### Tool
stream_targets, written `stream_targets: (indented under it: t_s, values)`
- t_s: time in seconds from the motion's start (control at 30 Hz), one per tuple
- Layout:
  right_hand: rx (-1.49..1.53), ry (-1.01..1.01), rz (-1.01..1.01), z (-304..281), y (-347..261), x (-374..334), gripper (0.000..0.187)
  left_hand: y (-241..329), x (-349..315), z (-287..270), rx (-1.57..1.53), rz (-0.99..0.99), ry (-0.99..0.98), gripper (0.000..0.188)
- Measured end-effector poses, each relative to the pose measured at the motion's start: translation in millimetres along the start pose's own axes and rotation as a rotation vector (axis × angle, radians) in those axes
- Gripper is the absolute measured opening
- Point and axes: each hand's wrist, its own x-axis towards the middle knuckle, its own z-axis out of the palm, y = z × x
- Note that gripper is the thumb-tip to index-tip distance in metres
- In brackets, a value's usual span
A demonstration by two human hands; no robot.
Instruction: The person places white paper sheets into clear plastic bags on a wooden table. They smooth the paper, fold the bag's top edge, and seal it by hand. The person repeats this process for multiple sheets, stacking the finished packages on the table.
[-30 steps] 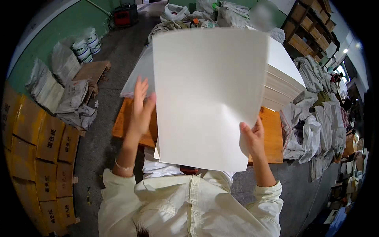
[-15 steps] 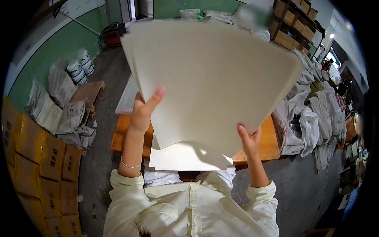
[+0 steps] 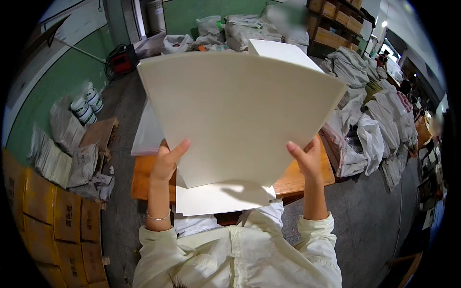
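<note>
Upright in front of me is a stack of large cream paper sheets point(image 3: 240, 115), held by both sides. My left hand point(image 3: 168, 158) grips its lower left edge, the thumb lying on the near face and the fingers hidden behind. On the lower right edge my right hand point(image 3: 307, 153) is closed the same way. The stack's bottom edge meets or nearly meets white sheets point(image 3: 216, 199) lying at the near edge of the orange wooden table point(image 3: 144, 175). Behind the held stack, a white block of paper point(image 3: 285, 52) shows above its top edge.
Clear plastic film point(image 3: 148, 132) lies on the table's left. Yellow-brown cartons point(image 3: 67, 216) stand stacked at the lower left, near plastic-wrapped bundles point(image 3: 50, 156) and white buckets point(image 3: 84, 111). White sacks point(image 3: 379, 129) heap up at the right. Boxes fill a shelf point(image 3: 336, 24) at the back.
The paper stack has come lower and its sheets, fanned at the sides before, are more evenly lined up. My left hand is lower; my right hand has risen slightly. The view has shifted.
</note>
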Motion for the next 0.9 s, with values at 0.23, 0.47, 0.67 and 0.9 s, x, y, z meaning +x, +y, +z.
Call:
stream_targets:
  t_s: [0.23,0.47,0.67,0.9]
  values:
    - [0.047,-0.001,-0.099,5.8,-44.0,36.7,0.027,-15.1,-14.4,-4.9,0.245,-0.147,0.094,0.077]
    - [0.050,0.014,-0.056,6.0,-40.1,41.8,0.018,-12.6,-21.5,18.4,0.344,0.062,0.136,0.046]
    - [0.002,0.083,-0.108,20.1,-52.4,46.6,0.027,-9.9,-16.0,28.6,0.382,0.229,0.155,0.040]
    - [-0.043,-0.020,0.009,0.4,-33.5,59.5,0.032,-11.4,-1.4,21.8,0.202,0.286,0.045,0.034]
